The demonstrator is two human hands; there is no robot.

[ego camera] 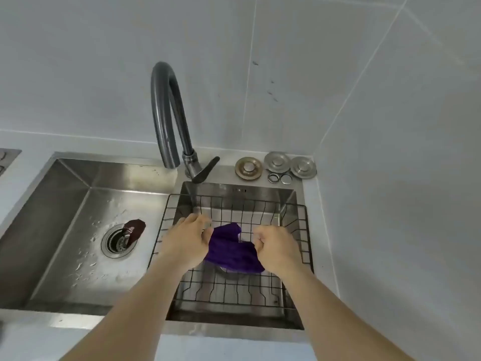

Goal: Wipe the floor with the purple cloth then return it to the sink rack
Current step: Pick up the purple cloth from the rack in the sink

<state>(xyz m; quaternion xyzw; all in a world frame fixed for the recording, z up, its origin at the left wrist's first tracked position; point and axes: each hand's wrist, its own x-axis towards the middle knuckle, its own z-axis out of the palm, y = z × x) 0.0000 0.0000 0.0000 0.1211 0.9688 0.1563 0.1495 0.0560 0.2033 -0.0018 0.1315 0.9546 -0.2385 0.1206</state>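
Light counter (321,230) carrying a double steel sink (78,230). Behind the right basin, on the counter: a grey gooseneck faucet (166,113), three round metal drain covers (276,164) and two small metal rings (279,179). A black wire rack (299,230) sits in the right basin; the purple cloth (231,250) lies in it.

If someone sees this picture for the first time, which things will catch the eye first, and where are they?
First comes the purple cloth, held between the left hand and the right hand over the black wire rack in the right basin. Next is the dark curved faucet, rising at the centre behind the sink. Then the wet left basin, with its drain and a dark brown piece lying at the drain's edge.
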